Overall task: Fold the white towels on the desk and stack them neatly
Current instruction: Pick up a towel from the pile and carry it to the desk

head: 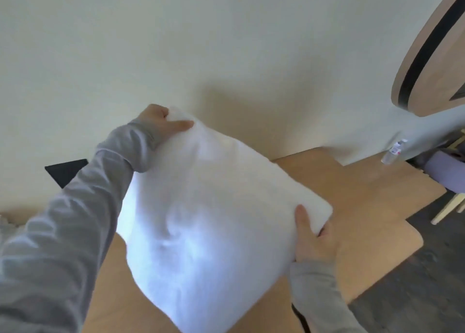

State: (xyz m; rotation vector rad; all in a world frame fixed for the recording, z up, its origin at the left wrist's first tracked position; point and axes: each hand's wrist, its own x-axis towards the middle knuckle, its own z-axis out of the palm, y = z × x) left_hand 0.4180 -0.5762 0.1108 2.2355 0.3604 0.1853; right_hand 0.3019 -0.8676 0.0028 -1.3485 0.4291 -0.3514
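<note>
A white towel hung spread between both hands above the wooden surface. The left hand gripped its far corner with fingers curled into the cloth, and the right hand pinched the near right corner, thumb on top. A water bottle stood near the wall.

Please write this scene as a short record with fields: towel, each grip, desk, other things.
towel: white, held up over the desk
left grip: holds its far corner
right grip: holds its near right corner
desk: light wood, under the towel
bottle: clear, far right, by the wall
</note>
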